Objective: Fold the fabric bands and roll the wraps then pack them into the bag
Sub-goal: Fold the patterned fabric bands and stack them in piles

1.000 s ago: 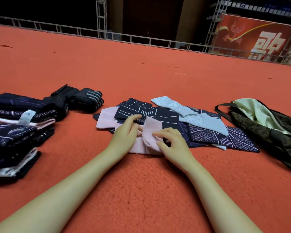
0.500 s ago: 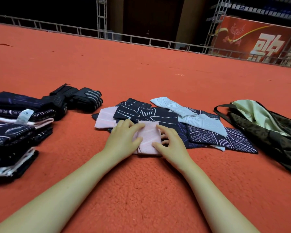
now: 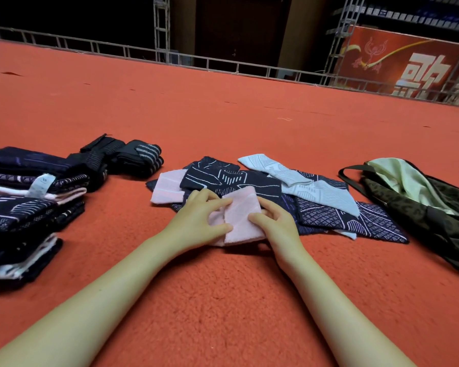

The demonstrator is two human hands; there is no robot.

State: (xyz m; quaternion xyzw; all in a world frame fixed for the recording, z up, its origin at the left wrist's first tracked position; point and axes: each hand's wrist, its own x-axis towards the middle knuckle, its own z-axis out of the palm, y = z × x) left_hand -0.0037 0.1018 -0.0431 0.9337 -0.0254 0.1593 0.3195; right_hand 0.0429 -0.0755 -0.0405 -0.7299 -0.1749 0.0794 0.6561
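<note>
On the carpet, a stack lies left, wraps behind it; loose bands lie centre (hands on their near edge); the bag lies right

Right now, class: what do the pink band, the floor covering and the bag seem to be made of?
Pink band: soft knitted or terry-like cloth, matte, with a fuzzy edge.
Floor covering: red pile carpet, nubbly texture.
Bag: thin woven fabric, probably synthetic; it lies limp, and the pale lining has a slight sheen.

Bag cut off at right
</note>
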